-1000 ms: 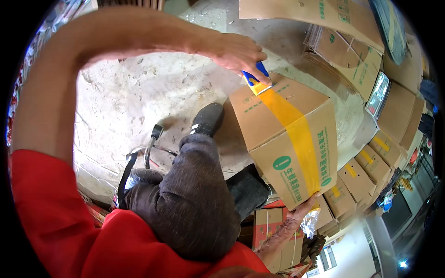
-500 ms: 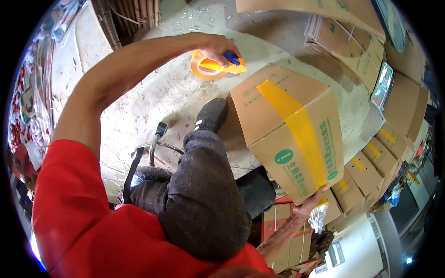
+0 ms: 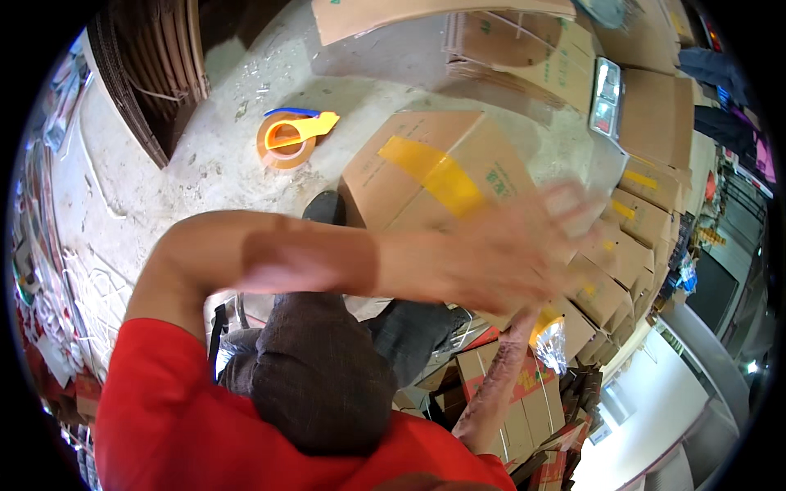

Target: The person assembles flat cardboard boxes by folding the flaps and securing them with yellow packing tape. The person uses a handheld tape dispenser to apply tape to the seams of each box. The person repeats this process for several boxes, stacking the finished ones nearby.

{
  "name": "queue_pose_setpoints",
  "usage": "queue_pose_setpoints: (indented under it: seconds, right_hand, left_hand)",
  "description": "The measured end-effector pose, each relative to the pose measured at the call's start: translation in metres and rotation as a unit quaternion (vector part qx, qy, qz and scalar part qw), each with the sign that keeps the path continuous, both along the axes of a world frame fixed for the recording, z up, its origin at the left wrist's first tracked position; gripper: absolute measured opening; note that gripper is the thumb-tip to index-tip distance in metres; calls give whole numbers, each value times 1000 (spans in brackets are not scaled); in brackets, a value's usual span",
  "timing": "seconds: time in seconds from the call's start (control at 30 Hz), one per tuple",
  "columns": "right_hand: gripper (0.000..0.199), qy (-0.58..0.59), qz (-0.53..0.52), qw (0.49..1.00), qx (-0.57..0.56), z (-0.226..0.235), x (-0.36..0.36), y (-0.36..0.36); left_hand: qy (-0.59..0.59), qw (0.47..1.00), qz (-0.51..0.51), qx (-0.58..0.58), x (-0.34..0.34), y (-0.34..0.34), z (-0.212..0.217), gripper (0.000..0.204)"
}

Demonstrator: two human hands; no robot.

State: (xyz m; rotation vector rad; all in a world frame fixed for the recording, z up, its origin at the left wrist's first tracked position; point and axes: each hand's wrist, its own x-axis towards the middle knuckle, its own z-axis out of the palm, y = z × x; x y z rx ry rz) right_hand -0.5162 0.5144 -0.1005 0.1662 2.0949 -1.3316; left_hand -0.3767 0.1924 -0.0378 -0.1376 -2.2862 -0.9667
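A cardboard box (image 3: 393, 200) with green print stands tilted in front of my right leg, a wide yellow tape strip (image 3: 434, 174) running over its edge. My left hand (image 3: 508, 254), smeared by motion, stretches across the box with its fingers apart and nothing seen in them; whether it touches the box I cannot tell. At the box's near lower edge, my right hand (image 3: 521, 323) grips the cardboard, its fingers mostly hidden behind the left hand. On the floor beyond my left forearm lies an orange-yellow tape dispenser (image 3: 299, 137) with a blue part, out of either hand.
Flattened cartons (image 3: 151, 74) stand at the far left, and another stack of flat cardboard (image 3: 520, 61) lies at the far right. A row of taped boxes (image 3: 626, 217) lines the right side, near a clear lamp unit (image 3: 606, 98). White cords (image 3: 102, 299) lie at left.
My left hand has let go of the tape dispenser, which now rests on the floor, and has swung right over the box. My right hand stays at the box's lower edge. The view has shifted.
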Motion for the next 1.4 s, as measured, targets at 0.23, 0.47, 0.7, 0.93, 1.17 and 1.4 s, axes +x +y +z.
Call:
queue_pose_setpoints:
  seconds: [0.23,0.47,0.7,0.93,1.17,1.4]
  right_hand:
    - [60,4,15,998,-66,-14,-13,13]
    - [60,42,-5,999,-24,-13,-6,-4]
    - [61,32,24,998,-39,-7,-6,-8]
    - [66,-6,50,998,-39,8,-7,-23]
    - [73,10,31,999,-36,-6,-17,10]
    - [79,35,-4,999,-27,-9,-41,72]
  left_hand:
    - [-70,979,-86,-170,-104,106,-64,56]
    - [-239,939,64,-238,-21,-43,-45,53]
    - [-140,942,23,303,-3,-75,-86,48]
    - [-125,951,140,246,10,-73,-320,50]
    - [-322,827,322,329,10,-53,-324,42]
    - [-264,592,15,761,58,-52,-210,40]
